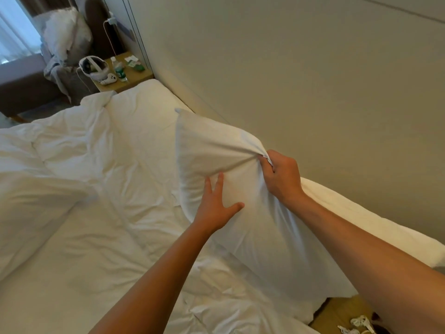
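Observation:
A white pillow is lifted off the bed, tilted against the beige wall. My right hand grips a bunched fold of the pillowcase along its upper edge, fingers curled into the cloth. My left hand lies flat on the pillow's front face with fingers spread and straight. Below them spreads the bed with its crumpled white sheet, and a rumpled white duvet lies on the bed's left side.
A wooden bedside table at the back carries a white headset, a controller, a plastic bottle and small green packets. An armchair with piled linen stands by the window. Another wooden surface shows at bottom right.

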